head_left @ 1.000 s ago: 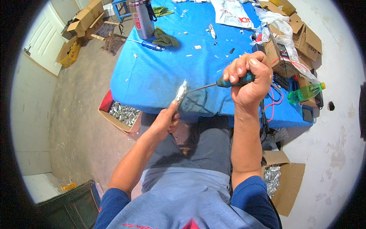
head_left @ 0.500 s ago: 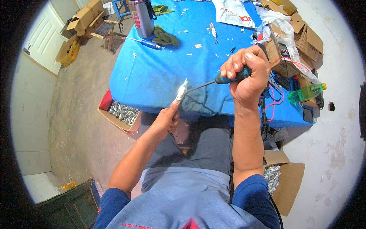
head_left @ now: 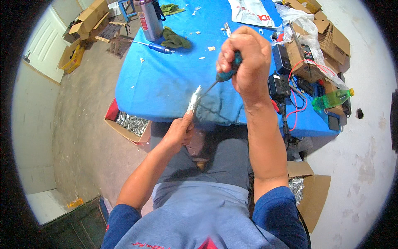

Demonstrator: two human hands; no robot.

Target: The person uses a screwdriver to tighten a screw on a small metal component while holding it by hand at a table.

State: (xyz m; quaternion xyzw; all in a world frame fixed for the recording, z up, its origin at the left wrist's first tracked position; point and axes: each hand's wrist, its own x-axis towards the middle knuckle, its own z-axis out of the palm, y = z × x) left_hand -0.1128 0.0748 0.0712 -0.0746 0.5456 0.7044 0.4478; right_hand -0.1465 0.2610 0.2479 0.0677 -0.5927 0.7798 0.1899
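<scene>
Near the front edge of the blue-covered table (head_left: 153, 85), my left hand (head_left: 179, 132) is closed around the lower end of a slim silvery-white part with a pointed tip (head_left: 194, 100). Its tip points up and away from me. My right hand (head_left: 251, 62) is wrapped round the dark teal-and-black handle of a screwdriver (head_left: 226, 75), raised above the table. The thin shaft slants down to the left toward the side of the part. Whether the screwdriver's end touches the part or sits in it, I cannot tell.
A steel flask (head_left: 148, 23), a green cloth (head_left: 176, 40) and a blue-handled tool (head_left: 157, 47) lie far left. Black adapters (head_left: 278, 85), red wires and a green bottle (head_left: 331, 99) crowd the right. Boxes of metal pieces (head_left: 132, 123) stand beside the table and my right side.
My right hand has swung left and farther up, and the screwdriver now slants more steeply. My left hand and the part have hardly moved. The whole view has shifted slightly.
</scene>
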